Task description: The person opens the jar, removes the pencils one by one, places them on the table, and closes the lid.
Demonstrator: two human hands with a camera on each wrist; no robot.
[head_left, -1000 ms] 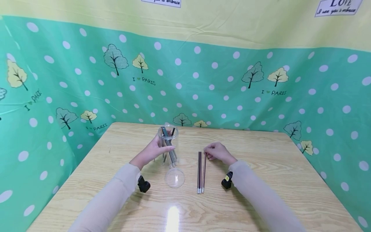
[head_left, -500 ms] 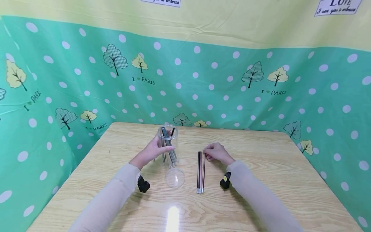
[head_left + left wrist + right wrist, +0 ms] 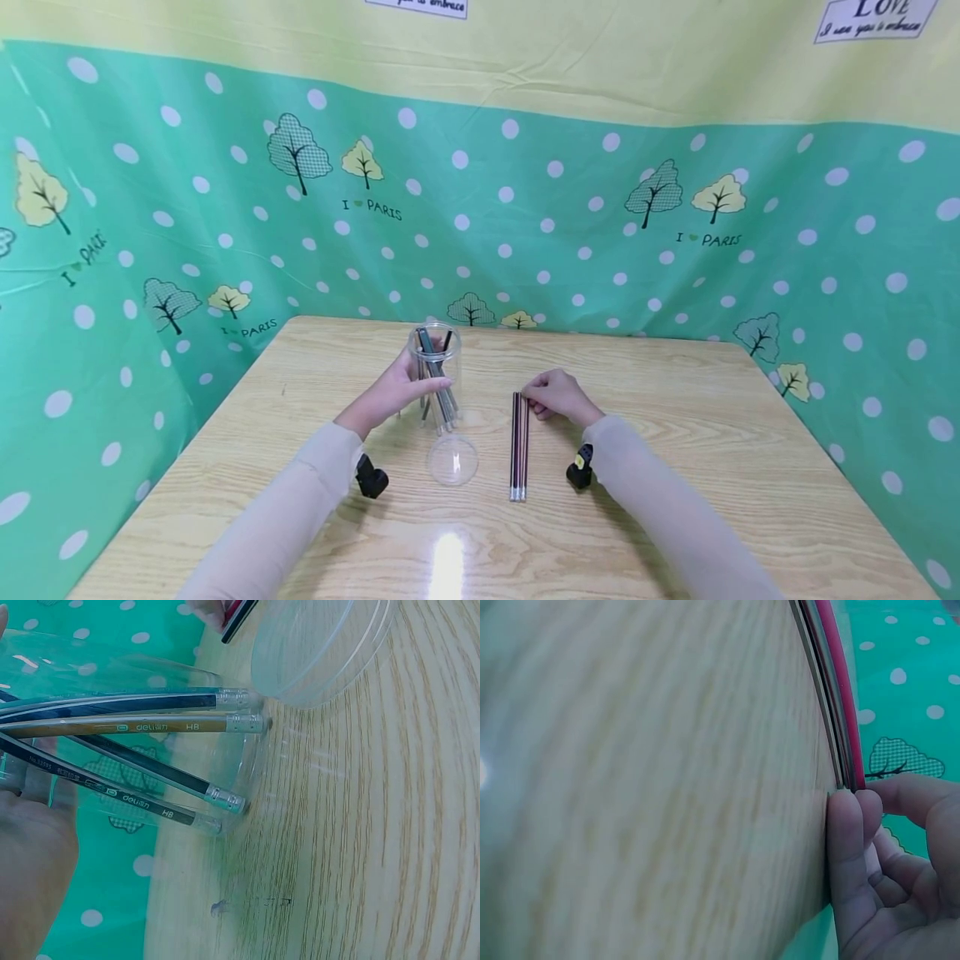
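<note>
My left hand grips a clear plastic jar, its thumb across the near side. Several pencils with metal ferrules lean inside the open-topped jar; gold and dark ones show in the left wrist view, ferrule ends down at the bottom. On the table to the jar's right, a few dark and red-striped pencils lie side by side, ferrules towards me. At their far ends is my right hand, its thumb and finger pinching the rightmost, reddish pencil. The fingertips partly cover the pencil ends.
A round clear lid lies flat on the wooden table, just in front of the jar and left of the loose pencils. Behind the table hangs a green and yellow curtain with dots and trees.
My right hand has shifted slightly left, bringing the rightmost pencil from a slant with a gap to lie against the others. The left hand and jar stay put.
</note>
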